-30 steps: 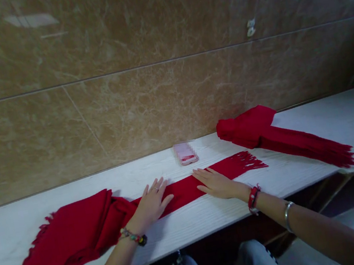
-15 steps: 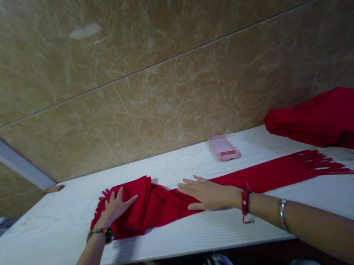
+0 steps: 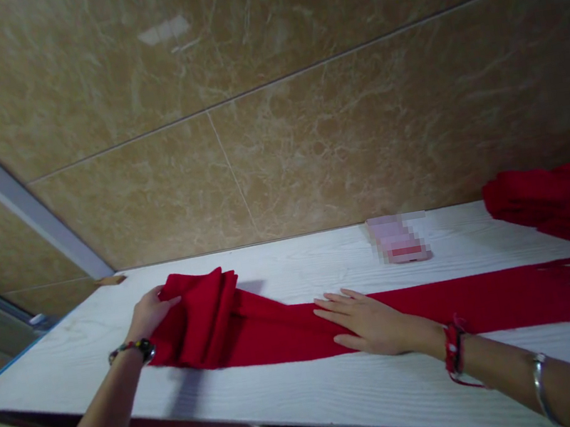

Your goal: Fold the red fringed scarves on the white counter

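Observation:
A long red scarf (image 3: pixel 282 329) lies along the white tabletop, its right end cut into fringe. Its left end is gathered in raised, loose folds. At that bunched end, my left hand (image 3: pixel 150 314) grips the cloth, thumb in front and the other fingers partly hidden behind the fabric. My right hand (image 3: pixel 370 323) rests palm down and open on the flat middle stretch of the scarf, fingers spread.
A pinkish phone-like object (image 3: pixel 398 242), blurred by pixels, lies behind the scarf near the tiled wall (image 3: pixel 308 152). More folded red cloth (image 3: pixel 559 202) sits at the right. The white table (image 3: pixel 260 398) has its front edge close to me.
My left hand has gone from lying spread on the folded end to gripping and lifting its edge. My right hand stays flat on the scarf. The view has shifted left.

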Demonstrator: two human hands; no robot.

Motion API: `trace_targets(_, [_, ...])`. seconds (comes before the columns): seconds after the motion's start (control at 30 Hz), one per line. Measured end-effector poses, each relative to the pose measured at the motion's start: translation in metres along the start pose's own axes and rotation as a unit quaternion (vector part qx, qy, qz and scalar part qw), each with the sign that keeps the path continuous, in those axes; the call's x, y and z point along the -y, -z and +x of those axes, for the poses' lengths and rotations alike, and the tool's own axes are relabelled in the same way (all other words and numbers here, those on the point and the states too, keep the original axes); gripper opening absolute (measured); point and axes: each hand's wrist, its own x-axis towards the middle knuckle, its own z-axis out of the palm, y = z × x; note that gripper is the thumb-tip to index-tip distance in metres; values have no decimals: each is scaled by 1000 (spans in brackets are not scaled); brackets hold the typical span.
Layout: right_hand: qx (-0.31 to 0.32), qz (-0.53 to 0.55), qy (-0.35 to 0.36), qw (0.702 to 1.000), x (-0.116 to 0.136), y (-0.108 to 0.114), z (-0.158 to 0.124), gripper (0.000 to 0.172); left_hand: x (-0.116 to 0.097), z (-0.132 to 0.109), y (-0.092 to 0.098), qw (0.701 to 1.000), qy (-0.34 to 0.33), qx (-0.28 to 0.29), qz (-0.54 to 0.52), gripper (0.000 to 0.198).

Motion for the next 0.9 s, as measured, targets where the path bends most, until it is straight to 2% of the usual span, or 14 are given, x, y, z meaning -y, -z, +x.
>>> trace_targets(0.13, [-13,-6,6,1000,-3,-5,0,51,27,13,14,997,2,-13,74,33])
trace_targets(0.27, [-25,-1,11,1000,-5,-8,-1,49,43,13,14,994,-2,-62,92,36])
trace_targets(0.37, [-27,0,9,1000,-4,-7,-1,46,30,7,9,989,24,-103,107,42])
trace_targets(0.43, [-33,2,9,999,-3,-7,-1,45,7,-5,2,989,20,-91,115,48])
trace_targets(0.5, [-42,1,13,999,-2,-7,-2,44,-23,-25,-8,991,-86,-35,99,51])
trace_targets(0.57, [-50,-3,27,998,-2,-8,-2,42,-52,-51,-20,983,-160,6,90,52])
trace_targets(0.63, [-59,-6,49,997,-2,-9,-2,41,-76,-77,-31,955,-272,49,108,56])
trace_targets(0.7, [-70,-5,67,995,-2,-11,-2,39,-93,-94,-38,913,-381,89,114,47])
trace_targets(0.8, [-79,-6,82,993,-2,-11,-4,38,-108,-95,-37,861,-474,159,99,52])
trace_targets(0.9, [-84,0,103,991,-2,-9,-6,38,-117,-79,-25,840,-495,203,89,40])
